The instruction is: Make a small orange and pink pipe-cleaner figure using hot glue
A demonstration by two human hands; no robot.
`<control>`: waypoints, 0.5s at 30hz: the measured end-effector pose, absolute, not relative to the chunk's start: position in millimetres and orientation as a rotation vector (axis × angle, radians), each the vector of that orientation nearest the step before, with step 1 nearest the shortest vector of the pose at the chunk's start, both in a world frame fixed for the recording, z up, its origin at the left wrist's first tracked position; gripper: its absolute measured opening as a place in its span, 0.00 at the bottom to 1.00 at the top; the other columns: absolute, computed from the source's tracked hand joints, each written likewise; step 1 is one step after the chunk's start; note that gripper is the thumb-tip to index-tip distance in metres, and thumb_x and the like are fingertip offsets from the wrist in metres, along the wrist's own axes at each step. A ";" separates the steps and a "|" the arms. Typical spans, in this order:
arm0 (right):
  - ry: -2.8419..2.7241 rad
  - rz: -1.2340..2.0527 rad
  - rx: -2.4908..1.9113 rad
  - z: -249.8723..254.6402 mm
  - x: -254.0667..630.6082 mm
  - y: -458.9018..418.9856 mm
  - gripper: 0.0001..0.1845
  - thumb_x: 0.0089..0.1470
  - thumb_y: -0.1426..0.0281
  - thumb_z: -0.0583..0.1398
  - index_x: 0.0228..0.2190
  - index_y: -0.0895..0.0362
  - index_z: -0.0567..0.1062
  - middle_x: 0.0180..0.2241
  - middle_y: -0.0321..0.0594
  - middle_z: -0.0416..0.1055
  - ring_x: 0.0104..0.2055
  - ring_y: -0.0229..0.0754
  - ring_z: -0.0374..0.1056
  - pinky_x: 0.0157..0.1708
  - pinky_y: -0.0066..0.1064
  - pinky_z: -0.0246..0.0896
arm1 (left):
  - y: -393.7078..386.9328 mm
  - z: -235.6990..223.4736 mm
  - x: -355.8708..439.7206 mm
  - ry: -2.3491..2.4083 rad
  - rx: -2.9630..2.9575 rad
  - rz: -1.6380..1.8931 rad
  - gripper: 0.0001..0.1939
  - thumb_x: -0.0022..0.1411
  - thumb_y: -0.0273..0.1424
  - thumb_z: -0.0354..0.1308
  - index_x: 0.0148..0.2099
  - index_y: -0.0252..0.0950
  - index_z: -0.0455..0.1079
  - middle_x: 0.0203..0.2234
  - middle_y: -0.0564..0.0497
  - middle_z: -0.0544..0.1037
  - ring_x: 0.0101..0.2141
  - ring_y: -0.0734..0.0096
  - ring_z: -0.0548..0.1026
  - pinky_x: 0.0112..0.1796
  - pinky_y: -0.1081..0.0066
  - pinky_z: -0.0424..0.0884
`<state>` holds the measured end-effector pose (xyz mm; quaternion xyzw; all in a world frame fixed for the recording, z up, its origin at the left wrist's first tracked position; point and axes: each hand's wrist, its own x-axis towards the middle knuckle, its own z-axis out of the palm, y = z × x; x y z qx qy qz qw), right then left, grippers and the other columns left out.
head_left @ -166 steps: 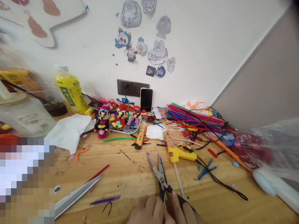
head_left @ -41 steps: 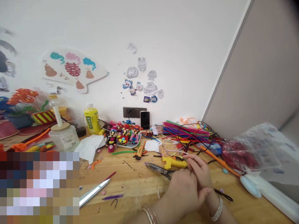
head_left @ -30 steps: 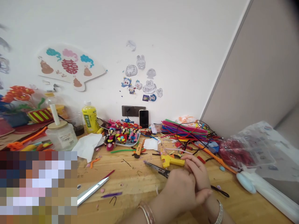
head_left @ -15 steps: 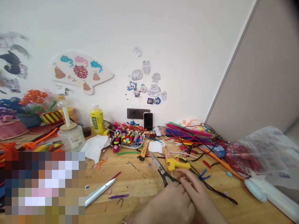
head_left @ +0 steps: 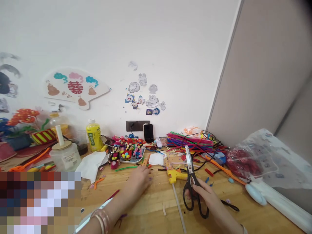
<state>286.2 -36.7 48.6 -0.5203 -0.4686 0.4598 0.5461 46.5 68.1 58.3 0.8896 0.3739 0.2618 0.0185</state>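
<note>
My right hand (head_left: 204, 195) holds black-handled scissors (head_left: 191, 182) upright, their blades together and pointing to the wall. Just left of them lies a yellow glue gun (head_left: 175, 175), with a long translucent glue stick (head_left: 178, 206) reaching toward me from its back. My left hand (head_left: 138, 178) stretches over the table, its fingertips at the near end of an orange tool that looks like a utility knife (head_left: 145, 159). Its curled fingers hide that end, so I cannot see whether they grip it. A white paper piece (head_left: 157, 159) lies beside the orange tool.
Pipe-cleaner dolls (head_left: 128, 151) stand on a tray at the back. Behind the glue gun lie bundled pipe cleaners (head_left: 187, 140) and tangled black cables. A glass jar (head_left: 65, 159) and yellow bottle (head_left: 94, 135) stand left; a plastic bag (head_left: 253, 162) lies right.
My hands, together before, are now apart. The scissors have swung upright in my right hand, while my left hand has moved left and forward to the orange tool. The view has shifted slightly.
</note>
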 end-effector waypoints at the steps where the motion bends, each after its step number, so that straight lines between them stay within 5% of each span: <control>1: -1.099 1.117 -1.197 47.0 286.0 -36.6 0.14 0.46 0.59 0.57 0.28 0.58 0.70 0.23 0.38 0.71 0.27 0.40 0.65 0.27 0.29 0.60 | 77.5 56.9 42.7 1.170 2.796 0.685 0.06 0.53 0.26 0.52 0.33 0.36 0.70 0.30 0.50 0.74 0.34 0.68 0.71 0.35 0.72 0.66; 12: -0.883 1.143 -1.026 47.9 288.8 -46.2 0.20 0.48 0.54 0.53 0.27 0.59 0.71 0.26 0.40 0.69 0.27 0.39 0.64 0.31 0.30 0.59 | 96.2 57.9 54.0 1.198 3.014 0.061 0.11 0.58 0.30 0.47 0.30 0.34 0.70 0.31 0.46 0.75 0.32 0.66 0.72 0.34 0.70 0.66; 15: -0.851 1.167 -0.995 49.8 291.0 -48.3 0.20 0.46 0.58 0.55 0.38 0.57 0.71 0.29 0.41 0.70 0.32 0.41 0.65 0.35 0.31 0.59 | 95.6 57.8 58.4 1.155 3.104 -0.059 0.12 0.58 0.25 0.45 0.33 0.31 0.70 0.32 0.42 0.76 0.34 0.62 0.72 0.36 0.67 0.66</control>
